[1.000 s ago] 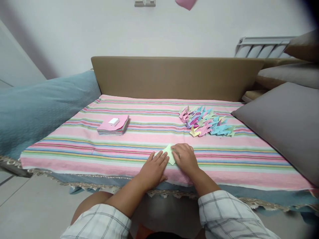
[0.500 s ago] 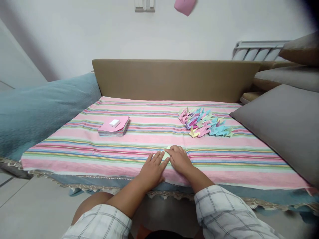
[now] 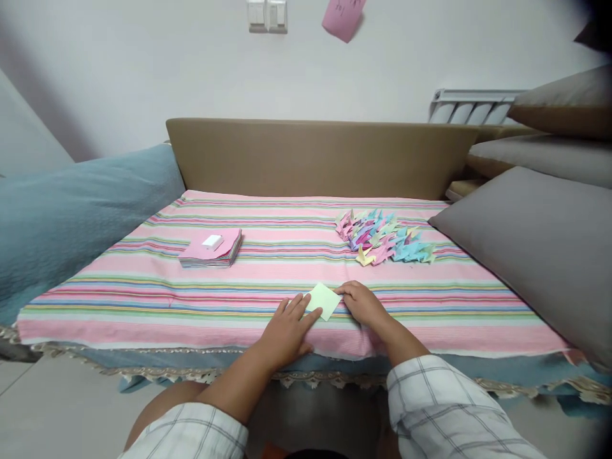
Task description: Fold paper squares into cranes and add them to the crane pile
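A pale green square of folding paper (image 3: 324,301) lies on the striped cloth near its front edge, turned so that a corner points toward me. My left hand (image 3: 289,328) rests flat with fingers spread. Its fingertips and thumb press on the paper's left side. At the paper's right corner is my right hand (image 3: 362,306), fingers curled and fingertips pinching that corner; its thumb is mostly hidden. Beyond it, to the right, lies a pile of folded paper cranes (image 3: 382,239) in pink, blue, purple, green and yellow.
A stack of coloured paper (image 3: 224,255) stands at the left, topped by a small white block (image 3: 212,242). The striped cloth (image 3: 277,223) covers the seat. A blue bolster (image 3: 95,210) bounds the left, grey cushions (image 3: 535,236) the right, and a brown backrest (image 3: 310,156) the rear.
My right hand has moved right, off the middle of the paper to its right corner, uncovering most of the green sheet. My left hand stays on the left side. The view has shifted slightly.
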`<state>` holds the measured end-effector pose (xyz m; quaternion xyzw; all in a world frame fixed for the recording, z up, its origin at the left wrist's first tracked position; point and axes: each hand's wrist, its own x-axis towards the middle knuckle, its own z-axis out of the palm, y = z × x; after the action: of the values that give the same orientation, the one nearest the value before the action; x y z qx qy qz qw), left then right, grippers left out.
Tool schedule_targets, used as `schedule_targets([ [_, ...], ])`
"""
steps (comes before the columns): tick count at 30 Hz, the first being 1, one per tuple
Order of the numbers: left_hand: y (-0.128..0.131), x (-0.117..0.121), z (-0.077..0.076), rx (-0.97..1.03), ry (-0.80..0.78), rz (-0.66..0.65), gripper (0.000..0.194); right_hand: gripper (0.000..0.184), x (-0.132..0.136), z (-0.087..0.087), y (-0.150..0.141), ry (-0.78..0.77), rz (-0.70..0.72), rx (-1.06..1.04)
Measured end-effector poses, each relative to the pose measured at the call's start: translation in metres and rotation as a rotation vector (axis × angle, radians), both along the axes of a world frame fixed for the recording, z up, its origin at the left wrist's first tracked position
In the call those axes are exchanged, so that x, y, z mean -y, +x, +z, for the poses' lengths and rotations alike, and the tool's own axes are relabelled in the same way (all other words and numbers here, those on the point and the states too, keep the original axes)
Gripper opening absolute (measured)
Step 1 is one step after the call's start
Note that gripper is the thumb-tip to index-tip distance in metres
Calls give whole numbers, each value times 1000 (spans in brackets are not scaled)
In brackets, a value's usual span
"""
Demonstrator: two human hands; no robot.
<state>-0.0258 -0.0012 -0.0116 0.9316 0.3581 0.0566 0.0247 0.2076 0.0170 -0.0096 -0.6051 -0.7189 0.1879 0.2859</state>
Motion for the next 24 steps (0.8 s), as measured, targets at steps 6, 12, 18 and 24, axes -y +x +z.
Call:
schedule_targets([
  [6,-5,-6,4,102,-54,7,66,31,0,3,0,-26,47,-135],
  [12,2,-6,7,198,-41,58,47,18,2,6,-8,2,196,-144],
  [18,21,0,15,305,76,252,52,42,7,3,-18,-95,49,-193],
  [24,15,-3,16,266,110,182,53,27,9,5,-23,-45,108,3],
])
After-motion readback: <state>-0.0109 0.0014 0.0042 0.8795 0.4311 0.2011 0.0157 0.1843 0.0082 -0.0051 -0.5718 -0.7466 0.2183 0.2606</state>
